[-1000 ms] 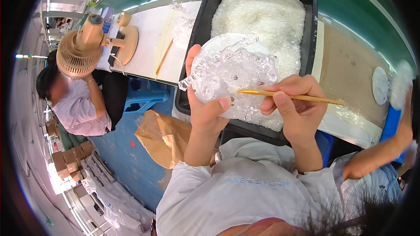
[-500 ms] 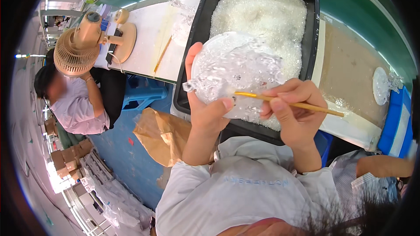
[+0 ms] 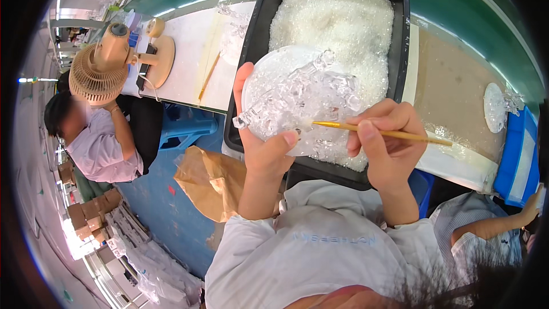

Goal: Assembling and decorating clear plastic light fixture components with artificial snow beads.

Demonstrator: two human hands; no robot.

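Farthest left of the black tray (image 3: 406, 40), I see a seated co-worker (image 3: 106, 146) partly hidden by a beige fan (image 3: 98, 74), with a blue stool (image 3: 186, 127) close by. Nearer the tray's left side, a spare stick (image 3: 210, 75) lies on the white table (image 3: 191, 60), and a brown bag (image 3: 210, 186) sits lower, toward the floor.

Over the tray's near left part, the left hand (image 3: 266, 151) grips a whitish disc (image 3: 269, 71), its thumb on the near rim and its fingers round the left edge. Clear pieces (image 3: 337, 87) cover the disc, which hangs above the tray's white granules (image 3: 331, 11).

Above the tray's near right corner, the right hand (image 3: 389, 143) pinches a thin stick (image 3: 340, 126) between thumb and fingertips. Its tip points among the pieces; I can't tell whether it touches. The step in hand looks like fine tip work there, which calls for a steady disc and a light, exact touch.

Right of the tray, another disc (image 3: 493, 107) stands beside a blue bin (image 3: 517, 160), and a neighbour's arm (image 3: 486, 229) reaches in below.
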